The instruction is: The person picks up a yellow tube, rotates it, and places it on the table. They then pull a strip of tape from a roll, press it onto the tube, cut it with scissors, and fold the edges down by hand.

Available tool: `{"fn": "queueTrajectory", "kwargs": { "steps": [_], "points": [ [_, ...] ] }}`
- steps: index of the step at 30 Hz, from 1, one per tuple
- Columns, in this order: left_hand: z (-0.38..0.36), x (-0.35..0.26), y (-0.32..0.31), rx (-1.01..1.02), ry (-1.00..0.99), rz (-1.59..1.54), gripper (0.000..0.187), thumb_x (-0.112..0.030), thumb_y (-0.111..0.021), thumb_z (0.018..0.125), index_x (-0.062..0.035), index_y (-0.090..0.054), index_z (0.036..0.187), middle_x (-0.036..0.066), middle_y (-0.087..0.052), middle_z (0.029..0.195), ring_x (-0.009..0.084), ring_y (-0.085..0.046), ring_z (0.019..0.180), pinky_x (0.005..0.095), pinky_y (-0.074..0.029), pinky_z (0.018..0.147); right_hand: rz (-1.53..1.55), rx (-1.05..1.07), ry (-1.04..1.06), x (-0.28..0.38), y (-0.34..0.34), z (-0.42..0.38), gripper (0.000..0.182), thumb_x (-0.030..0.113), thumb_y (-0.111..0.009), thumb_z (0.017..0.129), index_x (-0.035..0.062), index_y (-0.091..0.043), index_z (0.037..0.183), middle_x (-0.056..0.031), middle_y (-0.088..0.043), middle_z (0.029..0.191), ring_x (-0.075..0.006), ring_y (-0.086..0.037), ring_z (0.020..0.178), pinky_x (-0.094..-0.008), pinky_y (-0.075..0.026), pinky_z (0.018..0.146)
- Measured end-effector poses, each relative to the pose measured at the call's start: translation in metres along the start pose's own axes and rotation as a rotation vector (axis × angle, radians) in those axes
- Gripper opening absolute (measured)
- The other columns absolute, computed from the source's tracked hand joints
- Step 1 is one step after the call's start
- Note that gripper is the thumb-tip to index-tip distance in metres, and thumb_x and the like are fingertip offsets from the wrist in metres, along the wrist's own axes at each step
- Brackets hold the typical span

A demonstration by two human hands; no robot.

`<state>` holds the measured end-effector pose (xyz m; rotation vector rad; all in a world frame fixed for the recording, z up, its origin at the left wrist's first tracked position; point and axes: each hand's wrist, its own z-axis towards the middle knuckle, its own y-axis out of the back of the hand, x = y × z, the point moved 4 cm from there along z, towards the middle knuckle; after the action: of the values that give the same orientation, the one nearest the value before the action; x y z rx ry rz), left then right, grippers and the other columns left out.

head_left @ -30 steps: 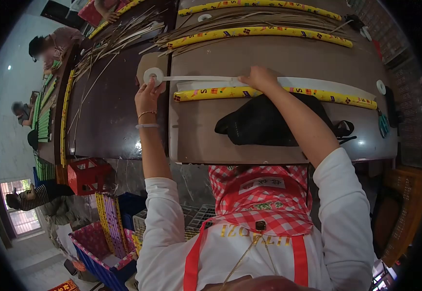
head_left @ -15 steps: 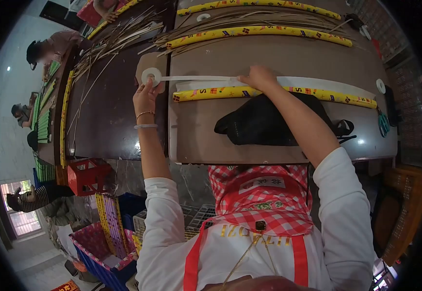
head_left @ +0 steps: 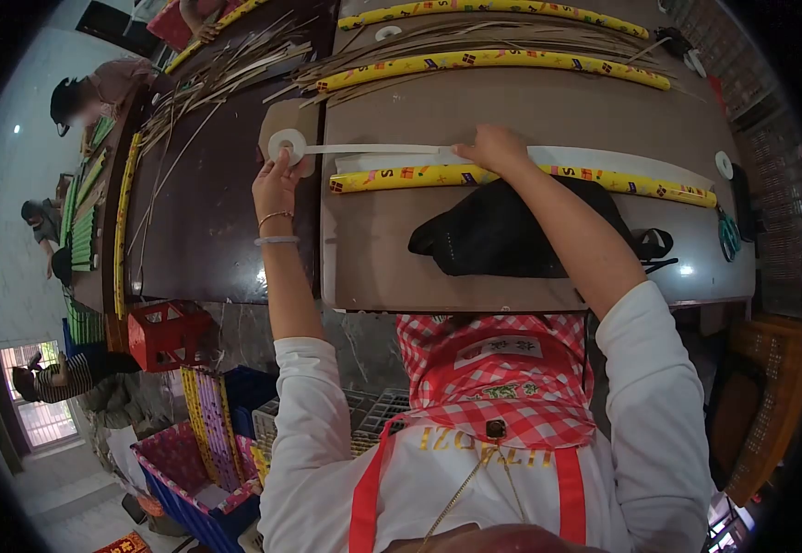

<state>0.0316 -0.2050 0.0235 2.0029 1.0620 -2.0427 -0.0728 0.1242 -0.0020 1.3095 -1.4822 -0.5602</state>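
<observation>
My left hand grips a roll of white tape at the left. A strip of tape runs taut from the roll to my right hand. The fingers of that hand are closed and pressed on the strip, along the white edge of a sheet of wrapping paper. Directly below lies a yellow patterned paper roll, to which the white edge seems to belong. My right forearm crosses over this roll and a black cloth bag.
More yellow rolls lie at the back among thin brown strips. Teal scissors and another tape roll sit at the right. Co-workers are at the left. A red crate stands beyond the table's near edge.
Both of my hands, the tape and the yellow roll look almost unmoved. Co-workers at the far left have shifted slightly.
</observation>
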Motion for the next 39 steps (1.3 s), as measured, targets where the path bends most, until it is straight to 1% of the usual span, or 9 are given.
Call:
{"fn": "queueTrajectory", "kwargs": {
  "steps": [10, 12, 16, 18, 22, 24, 28, 35, 39],
  "points": [
    [0.000, -0.001, 0.001, -0.017, 0.011, 0.011, 0.026, -0.002, -0.054, 0.083, 0.0098, -0.047, 0.104, 0.016, -0.054, 0.103, 0.0267, -0.056, 0.094, 0.0410, -0.051, 0.083, -0.012, 0.037, 0.001, 0.002, 0.002, -0.003, 0.052, 0.049, -0.061, 0.073, 0.0049, -0.061, 0.100, -0.0135, -0.058, 0.105, -0.0308, -0.054, 0.100, -0.0423, -0.042, 0.084],
    [-0.001, -0.002, 0.000, 0.019, 0.009, -0.011, 0.022, -0.004, -0.057, 0.081, 0.0058, -0.049, 0.099, 0.012, -0.057, 0.097, 0.0217, -0.059, 0.089, 0.0366, -0.054, 0.077, -0.040, 0.004, 0.001, 0.003, 0.003, -0.003, 0.051, 0.049, -0.061, 0.073, 0.0044, -0.062, 0.098, -0.0139, -0.059, 0.103, -0.0307, -0.054, 0.099, -0.0418, -0.043, 0.082],
    [0.000, -0.003, 0.002, -0.010, 0.019, 0.008, 0.025, -0.002, -0.055, 0.082, 0.0098, -0.047, 0.103, 0.016, -0.055, 0.101, 0.0264, -0.057, 0.093, 0.0398, -0.052, 0.082, -0.031, 0.006, 0.020, 0.001, 0.002, -0.003, 0.051, 0.049, -0.061, 0.073, 0.0041, -0.062, 0.098, -0.0142, -0.059, 0.102, -0.0303, -0.055, 0.098, -0.0414, -0.044, 0.080],
    [0.000, -0.003, 0.002, 0.004, 0.009, -0.005, 0.026, -0.003, -0.055, 0.082, 0.0101, -0.047, 0.103, 0.016, -0.055, 0.101, 0.0264, -0.057, 0.092, 0.0391, -0.053, 0.081, -0.026, -0.038, 0.077, 0.002, 0.003, -0.004, 0.059, 0.053, -0.057, 0.073, -0.0024, -0.059, 0.091, -0.0192, -0.060, 0.093, -0.0334, -0.057, 0.088, -0.0403, -0.046, 0.077],
    [0.000, -0.004, 0.003, -0.019, 0.012, 0.007, 0.025, -0.002, -0.055, 0.082, 0.0098, -0.047, 0.103, 0.016, -0.055, 0.101, 0.0265, -0.058, 0.091, 0.0392, -0.053, 0.081, -0.056, -0.028, 0.046, 0.003, 0.004, -0.005, 0.058, 0.052, -0.058, 0.073, -0.0023, -0.059, 0.093, -0.0190, -0.059, 0.095, -0.0332, -0.057, 0.090, -0.0401, -0.045, 0.077],
    [0.000, -0.004, 0.003, -0.030, 0.002, 0.005, 0.024, -0.002, -0.055, 0.082, 0.0093, -0.047, 0.102, 0.016, -0.055, 0.101, 0.0263, -0.057, 0.091, 0.0397, -0.052, 0.082, -0.050, -0.021, 0.020, 0.002, 0.002, -0.003, 0.051, 0.049, -0.060, 0.074, 0.0043, -0.062, 0.097, -0.0133, -0.060, 0.099, -0.0296, -0.057, 0.094, -0.0422, -0.045, 0.078],
    [0.001, -0.004, 0.005, -0.015, 0.003, -0.006, 0.023, -0.002, -0.055, 0.082, 0.0091, -0.048, 0.101, 0.016, -0.055, 0.101, 0.0263, -0.057, 0.092, 0.0401, -0.052, 0.082, -0.044, -0.001, 0.018, 0.003, 0.003, -0.005, 0.051, 0.049, -0.060, 0.074, 0.0036, -0.061, 0.096, -0.0134, -0.060, 0.099, -0.0295, -0.057, 0.094, -0.0419, -0.045, 0.078],
    [-0.005, -0.007, 0.000, -0.048, 0.007, 0.049, 0.022, -0.005, -0.056, 0.082, 0.0071, -0.049, 0.100, 0.013, -0.056, 0.097, 0.0226, -0.058, 0.089, 0.0382, -0.052, 0.079, -0.016, -0.051, 0.068, 0.002, 0.003, -0.004, 0.051, 0.047, -0.060, 0.074, 0.0005, -0.061, 0.094, -0.0170, -0.061, 0.093, -0.0332, -0.056, 0.092, -0.0429, -0.044, 0.076],
    [-0.002, -0.005, 0.004, -0.017, 0.010, 0.069, 0.022, -0.011, -0.058, 0.083, 0.0055, -0.052, 0.096, 0.010, -0.057, 0.094, 0.0192, -0.058, 0.085, 0.0346, -0.052, 0.075, 0.036, -0.106, 0.081, 0.001, 0.002, -0.006, 0.061, 0.050, -0.060, 0.072, -0.0053, -0.056, 0.097, -0.0233, -0.058, 0.094, -0.0360, -0.055, 0.090, -0.0407, -0.044, 0.078]
  ]
}}
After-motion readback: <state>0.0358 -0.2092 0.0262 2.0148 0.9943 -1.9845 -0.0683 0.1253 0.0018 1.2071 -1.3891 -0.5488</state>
